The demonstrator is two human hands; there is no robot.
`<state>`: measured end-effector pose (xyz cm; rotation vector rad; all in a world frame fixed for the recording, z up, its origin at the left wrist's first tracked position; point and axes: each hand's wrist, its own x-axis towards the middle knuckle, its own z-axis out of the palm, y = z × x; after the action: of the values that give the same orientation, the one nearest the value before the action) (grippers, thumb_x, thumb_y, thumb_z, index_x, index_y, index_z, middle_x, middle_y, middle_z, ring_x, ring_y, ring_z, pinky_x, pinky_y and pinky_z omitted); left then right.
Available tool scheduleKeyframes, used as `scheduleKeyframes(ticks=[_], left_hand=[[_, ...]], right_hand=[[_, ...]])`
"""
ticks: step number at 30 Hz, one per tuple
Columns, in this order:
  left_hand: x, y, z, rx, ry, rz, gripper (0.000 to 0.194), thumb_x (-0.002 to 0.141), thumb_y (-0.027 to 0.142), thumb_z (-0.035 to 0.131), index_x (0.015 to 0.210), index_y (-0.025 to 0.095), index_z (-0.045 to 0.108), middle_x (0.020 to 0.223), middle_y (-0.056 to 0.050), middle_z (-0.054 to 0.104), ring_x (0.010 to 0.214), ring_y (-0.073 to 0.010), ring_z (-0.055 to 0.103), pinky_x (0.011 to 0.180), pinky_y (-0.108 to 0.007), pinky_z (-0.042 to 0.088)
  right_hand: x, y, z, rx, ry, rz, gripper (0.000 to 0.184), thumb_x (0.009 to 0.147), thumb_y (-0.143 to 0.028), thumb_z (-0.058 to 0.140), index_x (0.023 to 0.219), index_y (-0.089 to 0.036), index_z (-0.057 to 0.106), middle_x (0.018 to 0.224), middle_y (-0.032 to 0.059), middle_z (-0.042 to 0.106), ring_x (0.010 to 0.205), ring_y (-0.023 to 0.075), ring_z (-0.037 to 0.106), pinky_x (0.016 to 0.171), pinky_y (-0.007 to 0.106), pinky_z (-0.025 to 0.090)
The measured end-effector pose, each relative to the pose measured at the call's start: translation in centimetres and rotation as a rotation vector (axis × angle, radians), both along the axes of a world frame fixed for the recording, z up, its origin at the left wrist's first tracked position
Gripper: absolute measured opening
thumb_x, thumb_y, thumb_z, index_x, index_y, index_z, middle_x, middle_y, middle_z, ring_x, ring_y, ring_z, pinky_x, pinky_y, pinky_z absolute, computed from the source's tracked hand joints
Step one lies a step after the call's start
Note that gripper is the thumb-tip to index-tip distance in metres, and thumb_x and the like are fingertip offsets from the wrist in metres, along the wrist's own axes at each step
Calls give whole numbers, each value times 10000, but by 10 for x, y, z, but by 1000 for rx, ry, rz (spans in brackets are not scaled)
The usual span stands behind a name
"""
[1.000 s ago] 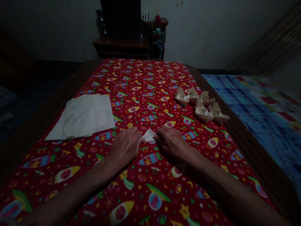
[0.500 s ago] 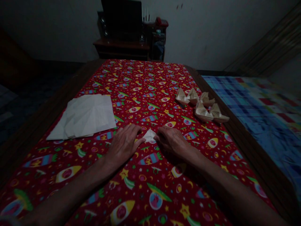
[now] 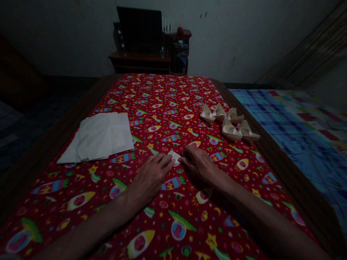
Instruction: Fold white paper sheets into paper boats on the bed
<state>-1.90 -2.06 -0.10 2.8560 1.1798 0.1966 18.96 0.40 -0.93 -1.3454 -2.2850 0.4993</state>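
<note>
A small white folded paper (image 3: pixel 175 156) lies on the red patterned cloth, its point facing away from me. My left hand (image 3: pixel 154 172) has its fingers pressed together, their tips on the paper's left edge. My right hand (image 3: pixel 197 162) is closed, with curled fingers, and thumb and forefinger pinch the paper's right corner. Both hands hide part of the paper's edges.
A stack of creased white paper sheets (image 3: pixel 104 137) lies to the left. Several folded paper boats (image 3: pixel 231 127) stand near the table's right edge. A black monitor (image 3: pixel 139 29) is on a desk beyond the far end; a bed with a blue checked cover (image 3: pixel 260 112) is at right.
My left hand has shifted from holding the paper's left corner, thumb apart, to fingers laid together on its left edge. My right hand stays at the right corner. The view has tilted slightly.
</note>
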Motion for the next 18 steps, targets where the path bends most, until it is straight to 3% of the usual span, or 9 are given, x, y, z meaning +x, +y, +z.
scheduleKeyframes(ticks=[3, 5, 7, 10, 14, 18], left_hand=[[-2, 0, 2, -1, 17, -12, 481, 817, 42, 482, 1287, 143, 471, 1294, -76, 509, 1144, -249, 416, 942, -386, 360], [-2, -1, 2, 7, 29, -12, 480, 821, 48, 477, 1289, 152, 467, 1302, -72, 504, 1147, -249, 415, 942, -389, 353], [-2, -1, 1, 16, 38, -8, 479, 824, 54, 474, 1292, 155, 459, 1292, -66, 511, 1143, -245, 417, 938, -386, 348], [-2, -1, -2, 41, 50, -7, 478, 825, 66, 477, 1292, 162, 454, 1284, -57, 517, 1138, -244, 420, 922, -386, 347], [-6, -1, -3, 87, 79, -6, 454, 834, 87, 467, 1279, 174, 471, 1301, -60, 512, 1162, -252, 418, 912, -403, 342], [-17, -6, 0, 111, 90, 40, 479, 809, 50, 450, 1270, 175, 493, 1312, -65, 514, 1179, -257, 418, 943, -417, 325]], right_hand=[[2, -4, 0, 60, 8, -19, 76, 881, -209, 509, 825, -162, 528, 754, 35, 574, 634, 130, 488, 553, 228, 364], [0, -8, 0, 148, -22, -3, 96, 892, -189, 479, 876, -153, 567, 877, 87, 618, 758, 166, 545, 631, 261, 424], [-1, -15, -3, 243, -106, 92, 193, 906, -162, 431, 1016, -155, 590, 1096, 129, 617, 983, 217, 549, 774, 334, 449], [0, -25, -6, 271, -278, 251, 391, 897, -110, 368, 1262, -164, 498, 1346, 118, 493, 1231, 233, 428, 934, 422, 391], [11, -35, -7, 211, -390, 260, 542, 832, -138, 406, 1372, -103, 387, 1421, 128, 399, 1300, 225, 370, 1027, 439, 325], [18, -36, -7, 251, -400, 233, 521, 811, -146, 412, 1323, -62, 456, 1382, 158, 442, 1270, 240, 418, 1010, 434, 362]])
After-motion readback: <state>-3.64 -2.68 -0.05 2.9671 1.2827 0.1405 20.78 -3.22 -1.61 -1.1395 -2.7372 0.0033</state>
